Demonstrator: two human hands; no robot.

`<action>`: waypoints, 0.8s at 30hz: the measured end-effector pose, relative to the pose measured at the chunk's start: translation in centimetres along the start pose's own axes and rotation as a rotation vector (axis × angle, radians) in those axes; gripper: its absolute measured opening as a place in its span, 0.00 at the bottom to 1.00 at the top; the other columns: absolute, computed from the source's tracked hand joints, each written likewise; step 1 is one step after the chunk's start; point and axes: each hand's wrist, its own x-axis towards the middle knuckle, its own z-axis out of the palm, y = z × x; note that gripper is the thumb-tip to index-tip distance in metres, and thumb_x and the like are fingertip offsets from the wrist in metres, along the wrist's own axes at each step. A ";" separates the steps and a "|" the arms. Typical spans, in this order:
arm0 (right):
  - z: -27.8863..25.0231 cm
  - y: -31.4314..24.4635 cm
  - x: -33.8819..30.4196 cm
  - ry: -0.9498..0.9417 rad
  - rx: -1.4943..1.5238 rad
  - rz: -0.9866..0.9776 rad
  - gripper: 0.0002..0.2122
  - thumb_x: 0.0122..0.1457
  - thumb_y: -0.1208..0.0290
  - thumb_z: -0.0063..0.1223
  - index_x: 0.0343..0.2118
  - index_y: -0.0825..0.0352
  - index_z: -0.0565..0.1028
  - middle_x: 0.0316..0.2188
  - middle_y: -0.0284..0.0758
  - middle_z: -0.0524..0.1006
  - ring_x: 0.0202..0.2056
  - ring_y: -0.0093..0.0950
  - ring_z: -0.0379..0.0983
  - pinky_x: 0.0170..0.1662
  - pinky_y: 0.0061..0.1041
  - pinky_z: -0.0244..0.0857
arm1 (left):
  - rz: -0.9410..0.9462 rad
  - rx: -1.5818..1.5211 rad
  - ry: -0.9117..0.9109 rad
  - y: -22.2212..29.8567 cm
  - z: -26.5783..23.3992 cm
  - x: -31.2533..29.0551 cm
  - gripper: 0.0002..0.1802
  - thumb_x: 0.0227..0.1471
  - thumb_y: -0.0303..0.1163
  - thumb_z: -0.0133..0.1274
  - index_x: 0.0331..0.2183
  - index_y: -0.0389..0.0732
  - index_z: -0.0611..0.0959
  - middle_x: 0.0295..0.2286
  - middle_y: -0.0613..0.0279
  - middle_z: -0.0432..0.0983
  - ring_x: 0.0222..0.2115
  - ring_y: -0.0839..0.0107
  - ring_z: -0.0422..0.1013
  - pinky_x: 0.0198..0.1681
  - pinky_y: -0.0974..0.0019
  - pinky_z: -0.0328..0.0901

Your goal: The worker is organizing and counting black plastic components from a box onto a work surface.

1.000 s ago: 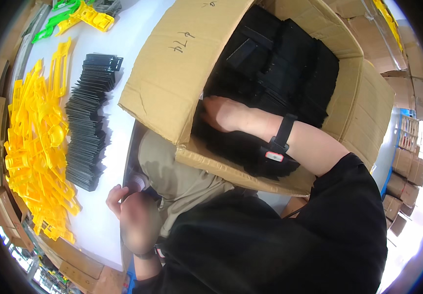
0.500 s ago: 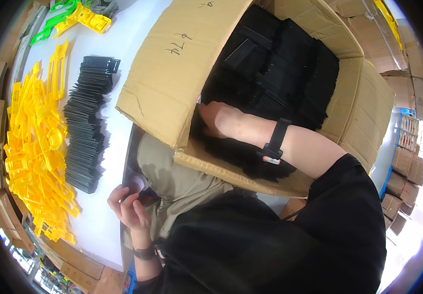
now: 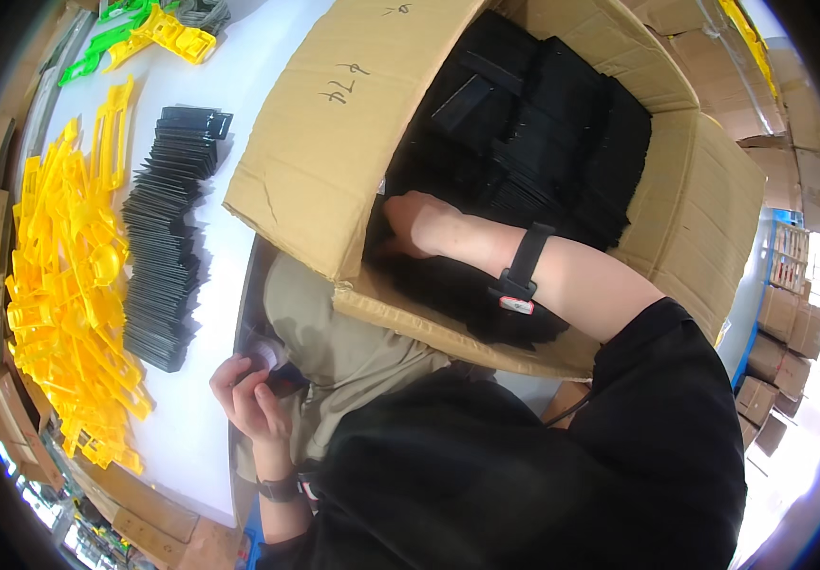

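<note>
My right hand [image 3: 412,226] reaches deep into a large open cardboard box [image 3: 310,123], at its near left inner corner. Its fingers disappear among dark contents, so their grip is hidden. Rows of thin black plastic pieces [image 3: 562,123] fill the box. By the table's edge, my left hand [image 3: 253,404] is raised, its fingers loosely curled and apart. Beside those fingertips is a pale round thing [image 3: 263,354]; whether they touch it I cannot tell. A long stack of black flat pieces [image 3: 163,247] leans in a row on the white table [image 3: 215,294], left of the box.
Yellow plastic parts [image 3: 73,304] lie heaped along the table's left side. Green parts [image 3: 96,52] and another yellow part [image 3: 177,36] sit at the far left. Stacked cartons [image 3: 780,351] stand to the right. My lap [image 3: 334,323] lies below the box.
My right hand and forearm have shifted very slightly within the box. The left hand has stayed almost still, and the view has moved a little.
</note>
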 end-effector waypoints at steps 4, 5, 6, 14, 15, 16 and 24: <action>1.0 0.2 0.3 0.020 0.058 -0.002 0.24 0.54 0.50 0.57 0.37 0.73 0.79 0.37 0.48 0.79 0.43 0.43 0.75 0.46 0.34 0.70 | -0.021 -0.024 0.000 0.0 0.2 -0.1 0.13 0.59 0.32 0.42 0.29 0.34 0.76 0.39 0.50 0.68 0.44 0.58 0.66 0.50 0.56 0.60; 1.2 0.0 0.2 0.020 0.057 -0.002 0.24 0.54 0.50 0.57 0.37 0.73 0.79 0.37 0.48 0.79 0.43 0.43 0.75 0.46 0.34 0.70 | -0.022 -0.033 0.002 0.0 0.3 -0.1 0.13 0.59 0.32 0.42 0.29 0.34 0.76 0.39 0.50 0.68 0.44 0.58 0.66 0.50 0.56 0.60; 1.3 -0.2 -0.1 0.028 0.084 0.007 0.24 0.55 0.51 0.56 0.37 0.74 0.78 0.38 0.48 0.79 0.44 0.43 0.75 0.46 0.34 0.69 | -0.023 -0.042 0.005 0.0 0.3 0.0 0.13 0.59 0.32 0.42 0.29 0.34 0.76 0.39 0.50 0.68 0.43 0.58 0.66 0.50 0.57 0.60; 0.6 0.2 -0.5 -0.019 0.277 0.017 0.23 0.55 0.56 0.53 0.42 0.75 0.77 0.42 0.49 0.77 0.46 0.42 0.74 0.48 0.32 0.68 | -0.027 -0.065 0.000 0.0 0.5 0.2 0.14 0.60 0.33 0.42 0.29 0.34 0.75 0.38 0.50 0.68 0.43 0.58 0.66 0.50 0.57 0.60; 0.6 0.1 -0.6 -0.041 0.289 0.033 0.24 0.55 0.55 0.54 0.44 0.74 0.75 0.45 0.49 0.76 0.48 0.41 0.73 0.48 0.32 0.67 | -0.028 -0.070 0.004 0.1 0.6 0.2 0.14 0.60 0.33 0.42 0.29 0.33 0.75 0.38 0.50 0.68 0.43 0.58 0.66 0.49 0.58 0.60; 0.6 0.1 -0.6 -0.063 0.300 0.048 0.26 0.54 0.55 0.54 0.47 0.74 0.74 0.48 0.48 0.74 0.50 0.41 0.72 0.49 0.32 0.67 | -0.028 -0.071 0.004 0.1 0.6 0.3 0.14 0.60 0.33 0.42 0.29 0.33 0.75 0.38 0.50 0.68 0.43 0.58 0.66 0.49 0.58 0.60; -0.9 0.5 -1.0 -0.208 0.496 0.087 0.35 0.52 0.58 0.56 0.60 0.72 0.61 0.59 0.47 0.64 0.60 0.39 0.61 0.59 0.31 0.57 | -0.037 -0.076 0.006 0.2 0.6 0.6 0.14 0.60 0.33 0.42 0.28 0.33 0.75 0.38 0.50 0.68 0.41 0.59 0.66 0.48 0.59 0.61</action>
